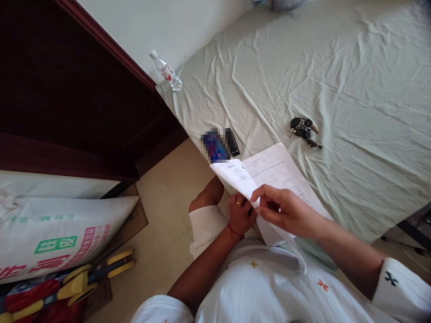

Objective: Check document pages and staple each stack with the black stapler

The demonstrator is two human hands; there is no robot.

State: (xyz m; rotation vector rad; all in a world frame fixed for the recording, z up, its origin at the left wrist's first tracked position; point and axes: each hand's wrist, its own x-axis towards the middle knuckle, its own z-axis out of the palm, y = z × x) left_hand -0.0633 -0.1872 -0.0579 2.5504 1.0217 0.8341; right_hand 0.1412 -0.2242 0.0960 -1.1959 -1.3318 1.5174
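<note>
Papers (292, 168) are seen, in the head view, just to the near left of the keys (303, 128). One sheet (235, 175), farther left of the keys, is lifted and partly folded; turning appears begun but unfinished, with print already bared beneath and the sheet not yet flat. Its edge is pinched between thumb and forefinger of the right hand (278, 206). The left hand (241, 214) is curled below the sheet; whether anything is gripped cannot be told.

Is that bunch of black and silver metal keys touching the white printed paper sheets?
Apart: the head view shows pale green cloth between keys and sheets.
</note>
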